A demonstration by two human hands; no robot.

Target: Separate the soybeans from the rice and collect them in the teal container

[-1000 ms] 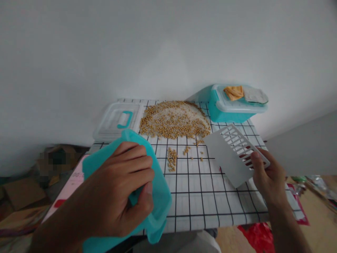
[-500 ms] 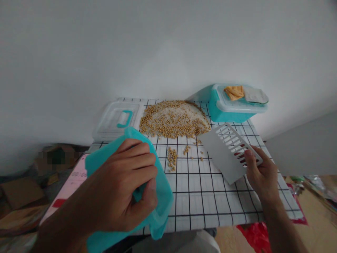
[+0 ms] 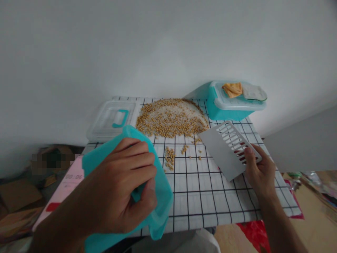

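Observation:
My left hand [image 3: 123,189] is closed around the rim of a teal plastic tub [image 3: 160,196], held at the table's near left edge. My right hand [image 3: 256,172] pinches a white slotted plastic panel [image 3: 226,151], tilted over the right side of the table. A wide heap of yellow soybeans mixed with white grains [image 3: 172,117] lies at the back of the checked tablecloth [image 3: 200,196]. A small cluster of loose beans [image 3: 170,156] sits nearer to me, between the tub and the panel.
A clear lid with a teal handle [image 3: 112,119] lies at the back left. A teal box with a clear lid [image 3: 231,103] stands at the back right, with an orange cloth [image 3: 233,89] and a grey cloth on it. Clutter lies on the floor at left.
The slotted panel and my right hand have shifted slightly left, towards the bean heap. My left hand keeps its grip on the tub, which stays at the table's near left.

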